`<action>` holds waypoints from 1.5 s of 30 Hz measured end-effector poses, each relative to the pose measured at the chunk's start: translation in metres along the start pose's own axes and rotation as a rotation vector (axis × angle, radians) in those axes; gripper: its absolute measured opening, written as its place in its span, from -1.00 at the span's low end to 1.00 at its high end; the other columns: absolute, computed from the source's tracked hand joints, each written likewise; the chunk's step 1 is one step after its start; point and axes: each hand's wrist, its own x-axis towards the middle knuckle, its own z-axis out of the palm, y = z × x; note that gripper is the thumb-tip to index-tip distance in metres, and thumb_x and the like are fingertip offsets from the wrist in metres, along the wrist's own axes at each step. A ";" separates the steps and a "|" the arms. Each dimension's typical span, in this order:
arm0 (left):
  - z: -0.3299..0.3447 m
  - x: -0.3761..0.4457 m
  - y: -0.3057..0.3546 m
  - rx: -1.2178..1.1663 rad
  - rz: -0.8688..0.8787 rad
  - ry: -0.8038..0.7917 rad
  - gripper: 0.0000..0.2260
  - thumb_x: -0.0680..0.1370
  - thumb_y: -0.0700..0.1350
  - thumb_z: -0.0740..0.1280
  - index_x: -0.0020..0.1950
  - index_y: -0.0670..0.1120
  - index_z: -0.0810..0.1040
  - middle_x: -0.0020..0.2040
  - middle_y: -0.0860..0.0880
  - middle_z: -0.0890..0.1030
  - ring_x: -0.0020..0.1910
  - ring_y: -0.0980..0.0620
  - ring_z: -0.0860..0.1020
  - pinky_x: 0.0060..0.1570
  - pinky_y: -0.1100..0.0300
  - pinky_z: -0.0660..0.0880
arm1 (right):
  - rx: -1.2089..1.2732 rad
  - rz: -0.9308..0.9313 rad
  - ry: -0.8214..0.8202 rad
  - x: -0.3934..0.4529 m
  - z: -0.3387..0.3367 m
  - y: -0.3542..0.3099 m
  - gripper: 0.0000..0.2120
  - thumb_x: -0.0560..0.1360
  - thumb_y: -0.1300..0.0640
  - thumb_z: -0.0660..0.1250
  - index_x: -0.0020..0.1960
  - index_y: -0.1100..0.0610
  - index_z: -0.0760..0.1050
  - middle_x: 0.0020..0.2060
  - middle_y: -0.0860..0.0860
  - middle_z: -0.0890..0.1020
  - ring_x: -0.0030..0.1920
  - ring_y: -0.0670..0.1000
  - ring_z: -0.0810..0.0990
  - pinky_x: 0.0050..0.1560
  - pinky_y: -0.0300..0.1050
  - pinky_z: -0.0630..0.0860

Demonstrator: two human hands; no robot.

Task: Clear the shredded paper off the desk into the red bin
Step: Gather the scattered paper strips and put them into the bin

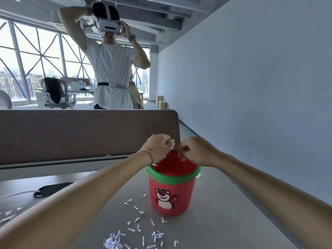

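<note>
Thin white paper shreds (143, 230) litter the smooth grey desk (224, 212) closest to the lens. Over the bin, the left hand (157, 147) clutches a bunch of shreds, the right hand (195, 151) is curled closed beside it. Round red bin (171, 193), green-rimmed, bear-printed; contents hidden.

Wearer's body, head view: two bare forearms were visible, no sleeves reaching into frame on either side. Left hand (158, 146) carried no rings that could be made out; its wrist bore a thin bracelet (150, 155), a pale strand paired with a darker, olive-looking one. Right hand (193, 151) and wrist were unadorned: no watch, band or glove. Fingernail detail was too blurred to record.
</note>
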 end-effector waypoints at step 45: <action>0.054 -0.145 -0.131 0.120 -0.166 -0.310 -0.62 0.69 -0.16 0.14 0.52 -0.08 0.40 0.54 -0.10 0.39 0.52 -0.09 0.34 0.49 0.14 0.23 | 0.241 -0.069 -0.201 -0.108 0.183 -0.072 -0.64 0.68 0.09 0.18 0.46 0.08 0.45 0.36 -0.01 0.49 0.36 -0.06 0.42 0.38 -0.14 0.32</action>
